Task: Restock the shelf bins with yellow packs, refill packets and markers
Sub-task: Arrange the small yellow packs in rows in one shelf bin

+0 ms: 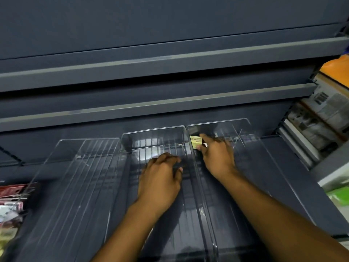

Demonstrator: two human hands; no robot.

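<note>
at the back of the right clear plastic bin (264, 163), near its left wall, the right hand (217, 156) pinches a small yellow pack (195, 141). the left hand (160, 178) is inside the middle clear plastic bin (151, 130) with its fingers curled; i cannot tell if it holds something. i judge the yellow packs step has just begun. the next move calls for setting the pack down at the back and letting it go.

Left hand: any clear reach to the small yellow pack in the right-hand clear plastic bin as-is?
Probably not directly. The left hand sits in the middle clear plastic bin, whose side wall stands between, and the right hand grips the small yellow pack.
</note>
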